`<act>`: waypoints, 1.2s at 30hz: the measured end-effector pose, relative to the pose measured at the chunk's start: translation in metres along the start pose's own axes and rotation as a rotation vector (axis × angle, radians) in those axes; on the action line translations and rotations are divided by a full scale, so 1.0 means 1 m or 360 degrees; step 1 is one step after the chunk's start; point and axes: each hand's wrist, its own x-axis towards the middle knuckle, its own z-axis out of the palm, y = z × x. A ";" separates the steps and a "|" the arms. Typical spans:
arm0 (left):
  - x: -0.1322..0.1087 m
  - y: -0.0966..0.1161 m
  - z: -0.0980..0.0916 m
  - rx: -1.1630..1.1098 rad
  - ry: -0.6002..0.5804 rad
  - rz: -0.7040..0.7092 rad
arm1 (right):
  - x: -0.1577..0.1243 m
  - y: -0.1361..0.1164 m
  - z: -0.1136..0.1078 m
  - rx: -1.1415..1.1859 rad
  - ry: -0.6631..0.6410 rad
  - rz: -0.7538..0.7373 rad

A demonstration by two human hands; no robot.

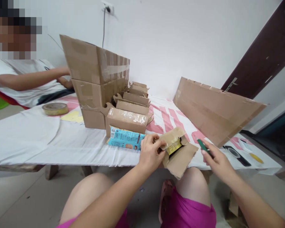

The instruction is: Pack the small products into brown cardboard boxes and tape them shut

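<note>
A small cardboard box [180,160] with its flaps spread stands at the table's front edge. My left hand [152,152] is closed on its left flap. Inside the box shows something yellow with print [174,146]. Just left of that hand lies a blue snack packet [125,138], its right end partly behind my fingers. My right hand [217,161] grips a green-handled cutter [204,147], its tip pointing up and left, apart from the box.
Stacked cardboard boxes [85,60] stand at left, with a row of opened small boxes [127,117] beside them. A tape roll [55,108] lies far left. A large cardboard sheet [213,107] leans at right, near a black tape dispenser [239,157]. Another person [21,80] sits behind the stack.
</note>
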 end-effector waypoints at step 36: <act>-0.014 0.008 0.006 0.0019 0.0180 0.0081 | -0.021 -0.092 0.051 -0.0547 -0.0410 -0.0121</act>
